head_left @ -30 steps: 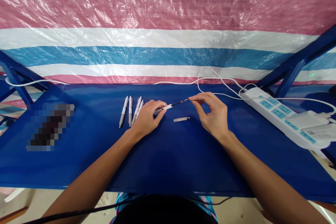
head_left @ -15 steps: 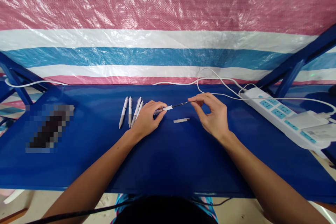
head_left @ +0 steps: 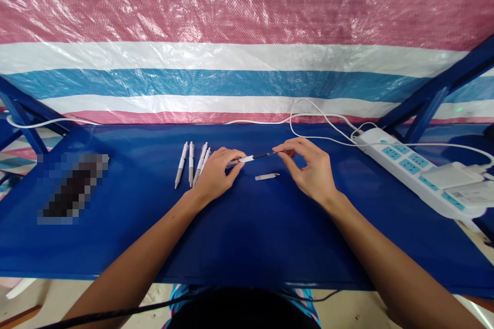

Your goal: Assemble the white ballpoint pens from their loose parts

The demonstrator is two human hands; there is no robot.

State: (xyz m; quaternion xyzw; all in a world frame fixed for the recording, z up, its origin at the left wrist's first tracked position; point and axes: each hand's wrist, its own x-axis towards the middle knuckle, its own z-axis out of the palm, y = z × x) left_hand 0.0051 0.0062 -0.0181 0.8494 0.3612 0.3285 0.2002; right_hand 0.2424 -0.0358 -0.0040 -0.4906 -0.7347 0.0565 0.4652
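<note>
So, left to right: blurred dark thing [head_left: 72, 188] parked at the far left of the table [head_left: 247, 226]. Then four pens [head_left: 192, 163] lined up, looking fully put together. Left hand [head_left: 216, 175] pinching a barrel [head_left: 242, 160], refill [head_left: 264, 155] poking out to the right. Right hand [head_left: 311, 172] fingers closed on the refill's tip. Loose tip piece [head_left: 267, 177] lying just below, between both hands, not yet on. Power strip [head_left: 417, 177] off right. Guessing four finished, fifth about half assembled.
</note>
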